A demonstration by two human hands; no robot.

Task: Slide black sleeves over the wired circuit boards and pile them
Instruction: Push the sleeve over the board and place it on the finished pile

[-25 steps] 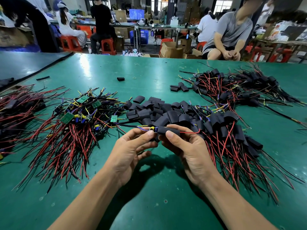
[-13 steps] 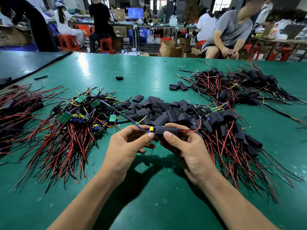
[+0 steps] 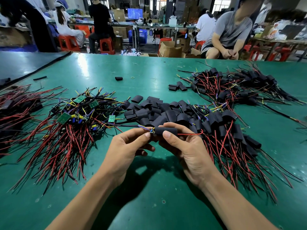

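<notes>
My right hand (image 3: pixel 186 151) pinches a black sleeve (image 3: pixel 166 130) between thumb and fingers, just above the green table (image 3: pixel 149 188). Out of the sleeve's left end pokes a wired circuit board (image 3: pixel 152 130), and my left hand (image 3: pixel 127 146) pinches that end. A red wire leaves the sleeve's right end. A heap of empty black sleeves (image 3: pixel 149 110) lies right behind my hands. Bare green boards with red wires (image 3: pixel 69 120) are piled at the left. Sleeved boards (image 3: pixel 232 128) lie in a pile at the right.
A second pile of sleeved boards (image 3: pixel 235 87) lies at the back right. More red wires (image 3: pixel 15 105) sit at the far left edge. A stray sleeve (image 3: pixel 119 78) and a rubber band (image 3: pixel 132 77) lie mid-table. A person (image 3: pixel 227 35) sits beyond the far edge.
The sleeve has slid further left over the board, so less of the board shows at its left end. Both hands stay in about the same place.
</notes>
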